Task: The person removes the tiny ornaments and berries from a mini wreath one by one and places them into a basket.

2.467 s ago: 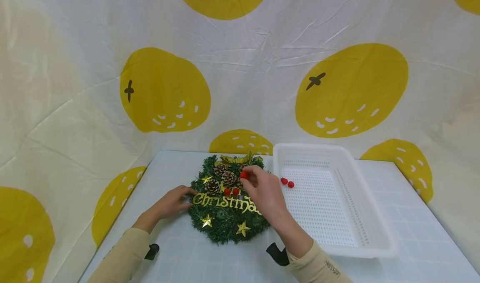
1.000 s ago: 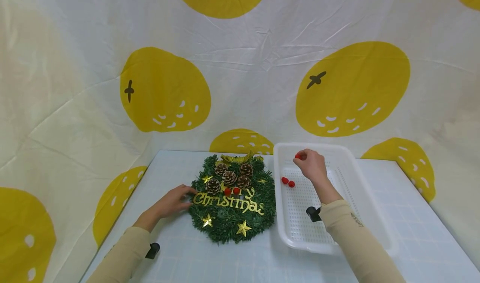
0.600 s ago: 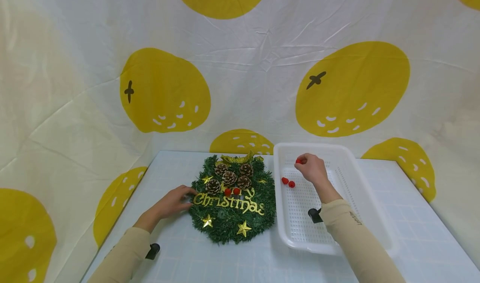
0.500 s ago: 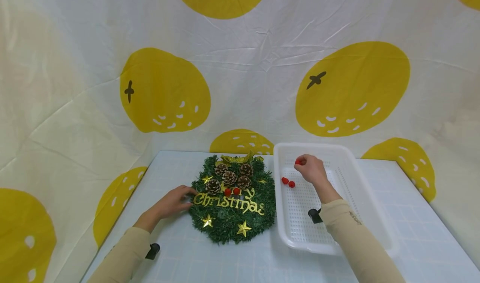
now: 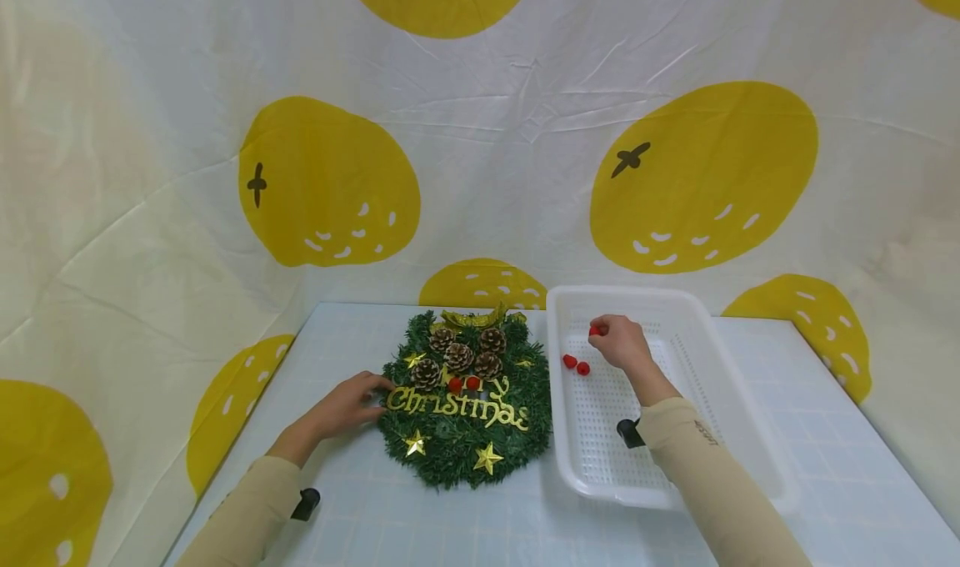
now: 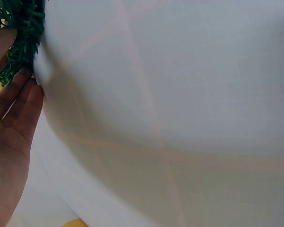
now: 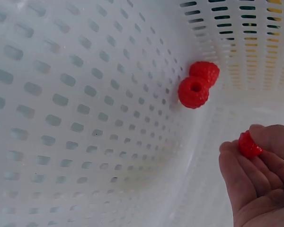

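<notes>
A green Christmas wreath (image 5: 450,434) lies flat on the table, bearing pine cones (image 5: 459,356), gold stars (image 5: 488,458), gold lettering (image 5: 457,407) and two red raspberries (image 5: 455,384). My left hand (image 5: 348,404) holds the wreath's left edge, thumb and fingers on the greenery (image 6: 26,28) in the left wrist view. Over the white plastic basket (image 5: 564,434), my right hand (image 5: 624,343) pinches a small red artificial raspberry (image 7: 250,144) between thumb and fingers. Two more raspberries (image 7: 194,92) lie touching each other inside the basket, near its left wall.
The perforated basket stands right of the wreath, close beside it. Both are on a pale checked table (image 5: 450,529). Behind hangs a white cloth (image 5: 495,175) printed with yellow fruit, just past the table's far edge.
From over the wreath, my right hand has moved right to the basket, keeping its raspberry, then lowered slightly toward me. The left hand stays at the wreath's edge.
</notes>
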The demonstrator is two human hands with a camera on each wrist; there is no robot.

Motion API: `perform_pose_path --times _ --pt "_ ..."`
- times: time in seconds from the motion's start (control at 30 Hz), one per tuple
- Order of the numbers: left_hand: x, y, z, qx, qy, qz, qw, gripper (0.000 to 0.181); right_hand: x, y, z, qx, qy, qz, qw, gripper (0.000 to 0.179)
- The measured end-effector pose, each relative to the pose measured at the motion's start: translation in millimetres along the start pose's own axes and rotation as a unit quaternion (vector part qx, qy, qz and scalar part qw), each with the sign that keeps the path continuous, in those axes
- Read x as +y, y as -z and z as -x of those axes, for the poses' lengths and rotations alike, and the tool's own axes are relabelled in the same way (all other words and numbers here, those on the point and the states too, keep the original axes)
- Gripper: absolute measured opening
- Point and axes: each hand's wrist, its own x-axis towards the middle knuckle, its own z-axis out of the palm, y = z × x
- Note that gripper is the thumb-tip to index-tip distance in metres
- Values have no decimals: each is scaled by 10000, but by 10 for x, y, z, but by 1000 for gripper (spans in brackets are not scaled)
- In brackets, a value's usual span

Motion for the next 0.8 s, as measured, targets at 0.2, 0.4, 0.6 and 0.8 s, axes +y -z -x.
perform_pose_path --times 0.2,0.4,0.6,0.8 --pt "-24 -6 -2 7 -50 -50 10000 33 19 -25 -11 -238 -69 111 9996 35" --pt "-22 -1 -1 -1 -126 -58 9999 33 40 -42 -14 -425 -3 377 9984 33" --pt "-19 3 -3 2 -138 -65 9999 33 62 -57 0 -684 -119 360 9969 31" --pt "-21 2 -12 -26 -85 -106 9999 34 60 -68 4 -839 -120 389 9956 31"
